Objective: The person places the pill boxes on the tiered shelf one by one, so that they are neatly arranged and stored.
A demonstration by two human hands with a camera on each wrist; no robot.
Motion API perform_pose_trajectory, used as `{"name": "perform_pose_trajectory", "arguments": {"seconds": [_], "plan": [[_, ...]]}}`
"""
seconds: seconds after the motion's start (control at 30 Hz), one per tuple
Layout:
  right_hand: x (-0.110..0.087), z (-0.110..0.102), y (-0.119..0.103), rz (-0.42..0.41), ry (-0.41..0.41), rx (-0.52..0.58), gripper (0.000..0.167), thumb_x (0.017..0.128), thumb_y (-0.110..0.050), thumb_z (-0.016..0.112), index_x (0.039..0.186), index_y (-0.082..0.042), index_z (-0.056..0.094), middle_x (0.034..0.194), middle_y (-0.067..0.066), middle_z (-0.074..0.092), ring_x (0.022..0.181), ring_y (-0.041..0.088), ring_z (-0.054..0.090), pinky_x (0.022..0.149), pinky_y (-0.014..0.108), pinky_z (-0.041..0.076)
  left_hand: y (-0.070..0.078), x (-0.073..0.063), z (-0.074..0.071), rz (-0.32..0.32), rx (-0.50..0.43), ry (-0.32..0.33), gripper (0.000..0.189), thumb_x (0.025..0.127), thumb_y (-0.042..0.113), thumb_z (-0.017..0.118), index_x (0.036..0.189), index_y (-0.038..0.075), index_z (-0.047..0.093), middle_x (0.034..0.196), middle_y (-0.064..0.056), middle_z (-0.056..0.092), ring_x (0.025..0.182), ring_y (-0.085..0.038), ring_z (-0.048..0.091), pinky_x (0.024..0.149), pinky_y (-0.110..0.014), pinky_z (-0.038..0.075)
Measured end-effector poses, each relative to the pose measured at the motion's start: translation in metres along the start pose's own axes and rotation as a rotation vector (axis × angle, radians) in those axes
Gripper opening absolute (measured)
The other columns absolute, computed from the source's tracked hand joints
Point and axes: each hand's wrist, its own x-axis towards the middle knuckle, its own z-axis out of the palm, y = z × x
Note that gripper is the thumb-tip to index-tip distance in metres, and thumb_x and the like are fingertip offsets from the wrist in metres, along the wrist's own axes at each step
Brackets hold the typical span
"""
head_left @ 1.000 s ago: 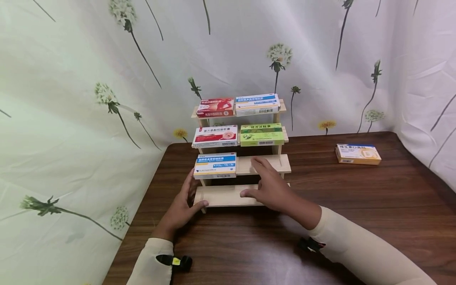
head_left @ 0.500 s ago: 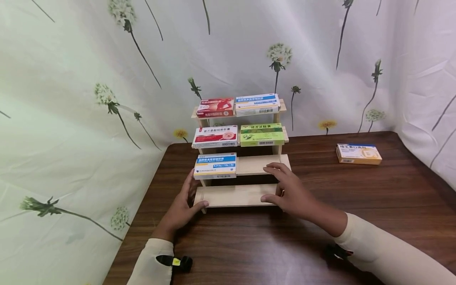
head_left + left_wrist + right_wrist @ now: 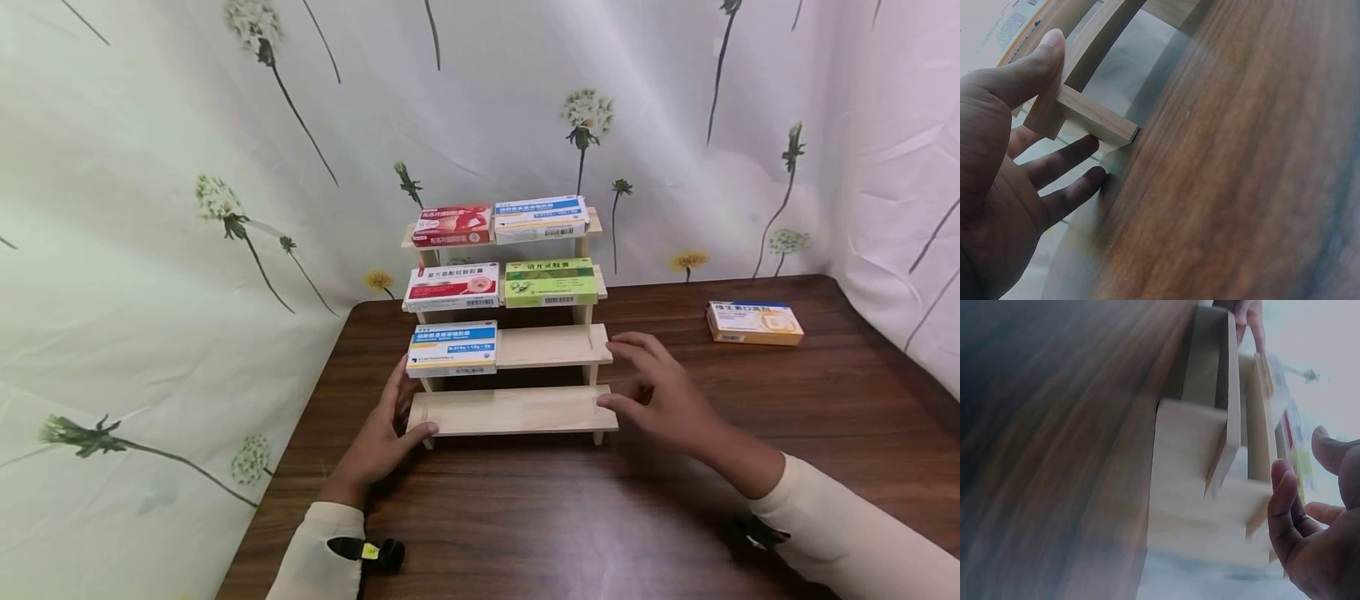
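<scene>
A four-tier wooden display stand [image 3: 517, 412] stands on the table. My left hand [image 3: 381, 437] is at its left end, the thumb over the end of the lowest shelf and relaxed fingers along the side; in the left wrist view the thumb lies against the wood. My right hand [image 3: 671, 404] is spread at the stand's right end, fingertips right at the shelf ends, holding nothing. A blue-and-white medicine box [image 3: 452, 348] lies on the left of the third tier. Above it sit a red-and-white box [image 3: 452, 286] and a green box [image 3: 551, 282].
The top tier bears a red box [image 3: 452, 225] and another blue-and-white box [image 3: 542, 218]. A white-and-orange medicine box [image 3: 753, 322] lies apart at the right of the dark wooden table [image 3: 510, 517]. A dandelion-print curtain [image 3: 480, 108] hangs behind and at both sides.
My right hand has moved right, from in front of the lower shelves to the stand's right end. The left hand, the stand and the boxes have stayed in place.
</scene>
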Motion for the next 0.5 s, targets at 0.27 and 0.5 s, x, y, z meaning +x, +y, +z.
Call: {"name": "perform_pose_trajectory", "arguments": {"seconds": [0.27, 0.5], "plan": [[0.003, -0.022, 0.017, 0.077, 0.088, 0.007, 0.064, 0.096, -0.009, 0.085, 0.153, 0.002, 0.057, 0.156, 0.024, 0.048, 0.057, 0.010, 0.067, 0.056, 0.026, 0.057, -0.001, 0.000, -0.001, 0.001, 0.011, 0.013, 0.115, 0.101, 0.026, 0.082, 0.176, 0.040, -0.004, 0.182, -0.014, 0.026, 0.165, -0.048, 0.032, 0.128, -0.074, 0.028], [0.006, -0.044, 0.035, 0.183, 0.104, 0.012, 0.063, 0.102, -0.016, 0.081, 0.155, 0.003, 0.053, 0.160, 0.030, 0.042, 0.063, 0.011, 0.072, 0.057, 0.028, 0.059, -0.002, 0.001, -0.001, 0.007, 0.014, 0.007, 0.116, 0.100, 0.027, 0.083, 0.175, 0.045, -0.003, 0.182, -0.013, 0.028, 0.164, -0.048, 0.035, 0.127, -0.073, 0.029]]}}
